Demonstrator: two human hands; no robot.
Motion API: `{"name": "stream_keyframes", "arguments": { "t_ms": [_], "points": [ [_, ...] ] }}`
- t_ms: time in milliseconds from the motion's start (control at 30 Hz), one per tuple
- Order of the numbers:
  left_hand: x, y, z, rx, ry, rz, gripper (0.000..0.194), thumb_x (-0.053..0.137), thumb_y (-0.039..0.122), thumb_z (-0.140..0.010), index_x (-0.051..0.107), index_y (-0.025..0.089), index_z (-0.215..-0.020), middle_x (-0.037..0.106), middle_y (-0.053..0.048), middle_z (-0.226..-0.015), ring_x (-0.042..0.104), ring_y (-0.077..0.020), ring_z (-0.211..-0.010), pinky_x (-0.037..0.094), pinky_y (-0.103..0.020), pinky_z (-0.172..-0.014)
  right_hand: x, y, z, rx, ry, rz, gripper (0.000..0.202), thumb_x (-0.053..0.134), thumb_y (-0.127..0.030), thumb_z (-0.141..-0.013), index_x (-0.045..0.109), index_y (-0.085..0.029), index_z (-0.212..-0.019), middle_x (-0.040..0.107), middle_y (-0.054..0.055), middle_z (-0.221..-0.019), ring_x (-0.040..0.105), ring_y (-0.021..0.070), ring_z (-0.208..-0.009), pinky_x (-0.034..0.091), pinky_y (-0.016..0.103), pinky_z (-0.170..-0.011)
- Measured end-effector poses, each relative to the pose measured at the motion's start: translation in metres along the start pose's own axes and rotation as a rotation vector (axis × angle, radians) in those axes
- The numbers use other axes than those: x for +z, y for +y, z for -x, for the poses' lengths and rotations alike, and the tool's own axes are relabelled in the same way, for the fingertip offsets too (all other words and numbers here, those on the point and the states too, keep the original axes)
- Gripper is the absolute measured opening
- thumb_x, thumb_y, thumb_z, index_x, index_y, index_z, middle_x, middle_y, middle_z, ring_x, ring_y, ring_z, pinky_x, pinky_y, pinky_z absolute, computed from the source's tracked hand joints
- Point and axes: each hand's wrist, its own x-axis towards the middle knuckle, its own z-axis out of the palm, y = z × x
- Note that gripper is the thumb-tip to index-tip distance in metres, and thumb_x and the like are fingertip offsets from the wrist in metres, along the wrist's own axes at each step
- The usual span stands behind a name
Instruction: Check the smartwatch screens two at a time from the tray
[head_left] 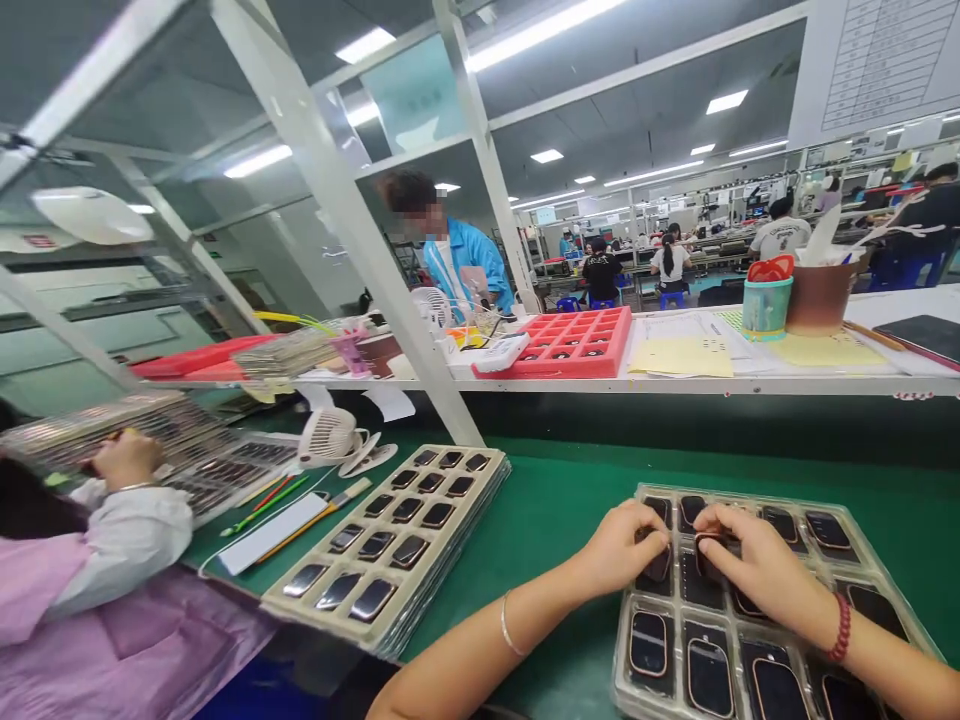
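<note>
A clear plastic tray [679,598] with several dark, gold-rimmed watch-like pieces in its compartments lies on the green mat at the right. My left hand [626,548], with a thin bracelet at the wrist, has its thumb and fingers closed on a dark piece [658,568] at the tray's left column. One column over, my right hand [750,560], wearing a red bead bracelet, pinches another dark piece [705,548]. The fingers partly cover both pieces. More gold-rimmed pieces [648,645] sit in the front row.
A stack of beige trays [409,610] holding similar pieces stands left of centre. Beyond it are a white fan [328,440], a brush [352,492] and a co-worker's hand [129,460]. The shelf above bears a red foam tray [611,350] and a teal cup [766,305].
</note>
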Motion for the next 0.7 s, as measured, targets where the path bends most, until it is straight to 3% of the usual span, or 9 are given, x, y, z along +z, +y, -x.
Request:
{"name": "stream_keyframes", "arguments": {
  "t_ms": [67,167,333,467,600,700],
  "points": [
    [-0.005,-0.002,0.010,0.065,0.029,-0.162,0.009,0.055,0.020,-0.078,0.064,0.018,-0.076,0.064,-0.005,-0.102,0.052,-0.0196,-0.103,0.039,-0.035,-0.095,0.009,-0.005,0.000,-0.026,-0.046,0.091,0.010,0.047,-0.021,-0.085,0.056,-0.021,-0.080,0.063,0.005,-0.083,0.057,0.0244,-0.082,0.046,0.040,-0.076],
    [-0.003,-0.004,0.015,0.086,0.047,-0.299,0.014,0.058,0.017,-0.075,0.064,0.019,-0.087,0.059,-0.006,-0.115,0.047,-0.0209,-0.112,0.037,-0.036,-0.098,0.013,-0.006,0.003,-0.109,-0.098,0.223,0.011,0.048,-0.020,-0.086,0.058,-0.021,-0.080,0.063,0.006,-0.086,0.056,0.0257,-0.086,0.045,0.042,-0.078],
    [0.016,0.012,-0.002,0.257,-0.029,-0.419,0.018,0.055,0.025,-0.081,0.064,0.021,-0.095,0.056,-0.005,-0.121,0.047,-0.0205,-0.115,0.035,-0.037,-0.100,-0.018,0.016,0.015,-0.134,-0.118,0.360,0.018,0.046,-0.025,-0.088,0.061,-0.022,-0.079,0.063,0.008,-0.101,0.055,0.0271,-0.100,0.046,0.042,-0.085],
    [0.035,0.030,-0.022,0.421,-0.180,-0.575,0.029,0.053,0.041,-0.082,0.064,0.018,-0.096,0.052,-0.010,-0.128,0.040,-0.0273,-0.124,0.031,-0.044,-0.102,-0.045,0.047,0.038,-0.056,-0.037,0.555,0.019,0.052,-0.035,-0.084,0.064,-0.023,-0.075,0.061,0.010,-0.114,0.051,0.0333,-0.110,0.044,0.049,-0.089],
    [0.044,0.036,-0.032,0.446,-0.282,-0.633,0.037,0.054,0.046,-0.080,0.063,0.014,-0.095,0.050,-0.015,-0.130,0.038,-0.0307,-0.126,0.030,-0.047,-0.102,-0.049,0.071,0.068,0.011,-0.025,0.563,0.022,0.055,-0.043,-0.083,0.067,-0.027,-0.090,0.054,0.008,-0.129,0.045,0.0348,-0.121,0.042,0.052,-0.095],
    [0.046,0.037,-0.033,0.425,-0.314,-0.589,0.041,0.055,0.049,-0.079,0.062,0.013,-0.098,0.048,-0.017,-0.132,0.037,-0.0328,-0.127,0.030,-0.050,-0.101,-0.047,0.075,0.079,0.049,-0.023,0.457,0.022,0.055,-0.044,-0.082,0.064,-0.027,-0.093,0.048,0.008,-0.135,0.037,0.0346,-0.128,0.039,0.052,-0.098]
  ]
}}
